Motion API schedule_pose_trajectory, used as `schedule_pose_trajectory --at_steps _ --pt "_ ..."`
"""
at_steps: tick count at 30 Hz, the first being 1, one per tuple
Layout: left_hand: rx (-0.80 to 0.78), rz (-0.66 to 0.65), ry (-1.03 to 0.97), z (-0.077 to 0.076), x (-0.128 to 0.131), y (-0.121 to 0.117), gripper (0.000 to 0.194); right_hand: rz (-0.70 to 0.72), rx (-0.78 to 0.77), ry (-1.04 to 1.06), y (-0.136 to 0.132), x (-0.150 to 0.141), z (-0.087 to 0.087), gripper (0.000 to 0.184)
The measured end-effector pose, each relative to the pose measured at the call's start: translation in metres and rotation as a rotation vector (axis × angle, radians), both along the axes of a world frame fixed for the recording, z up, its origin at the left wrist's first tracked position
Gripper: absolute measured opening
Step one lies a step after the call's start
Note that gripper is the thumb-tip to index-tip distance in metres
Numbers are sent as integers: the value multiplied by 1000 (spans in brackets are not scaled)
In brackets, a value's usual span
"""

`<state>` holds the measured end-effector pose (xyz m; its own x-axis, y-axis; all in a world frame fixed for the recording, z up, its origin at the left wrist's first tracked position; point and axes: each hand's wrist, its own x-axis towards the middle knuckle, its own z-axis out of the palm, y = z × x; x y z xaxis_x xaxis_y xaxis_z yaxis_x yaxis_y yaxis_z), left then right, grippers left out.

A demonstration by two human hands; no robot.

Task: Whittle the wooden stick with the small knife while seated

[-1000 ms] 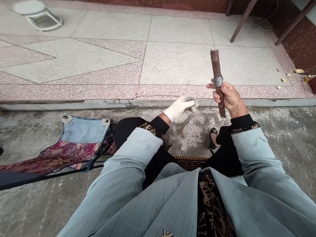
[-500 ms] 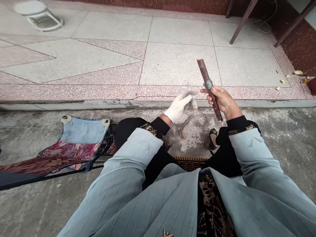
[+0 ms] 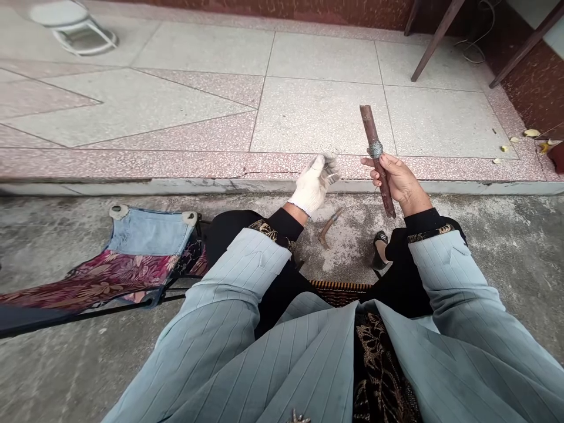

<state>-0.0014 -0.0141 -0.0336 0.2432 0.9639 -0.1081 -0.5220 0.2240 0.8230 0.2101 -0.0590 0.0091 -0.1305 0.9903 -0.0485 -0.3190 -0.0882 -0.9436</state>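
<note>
My right hand (image 3: 400,178), bare, grips a brown wooden stick (image 3: 368,123) around its lower half. The stick stands tilted, its top leaning away to the left. Grey metal wire (image 3: 375,149) is wound in a tight band around its middle, just above my fingers. My left hand (image 3: 314,183), in a white knitted glove, is to the left of the stick and apart from it. Its thumb and fingers are pinched together. Faint thin loops, apparently wire, show above the fingertips. Below, on the concrete, lies a short curved brown stick (image 3: 326,230) with a greyish end.
A raised tiled step (image 3: 198,164) runs across in front of me. At left stands a folding chair (image 3: 147,232) with denim and floral cloth. A white stool (image 3: 83,35) is far left, wooden legs (image 3: 434,44) far right. Yellowish peels (image 3: 531,133) lie on the step at right.
My left hand has moved slightly left and up, away from the stick, turning at the wrist. My right hand and the stick have shifted a little to the right, the stick now more upright.
</note>
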Motion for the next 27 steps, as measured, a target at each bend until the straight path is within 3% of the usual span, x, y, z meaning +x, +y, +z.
schedule_pose_trajectory --at_steps 4,10,14,17,24,27 --pt "-72 65 176 -13 -1 9 27 -58 8 -29 0 0 2 41" --pt "-233 33 177 -16 -7 16 25 -219 16 -83 5 10 0 42" --pt "-217 226 321 -9 -17 23 15 -350 17 -36 10 23 -3 38" --pt "-205 334 252 -6 -26 30 7 -404 46 4 11 34 -1 37" --pt "-292 276 96 -2 -59 39 32 -618 125 -70 13 76 3 35" --pt "-300 234 54 -1 -68 39 30 -678 144 -47 14 91 1 35"
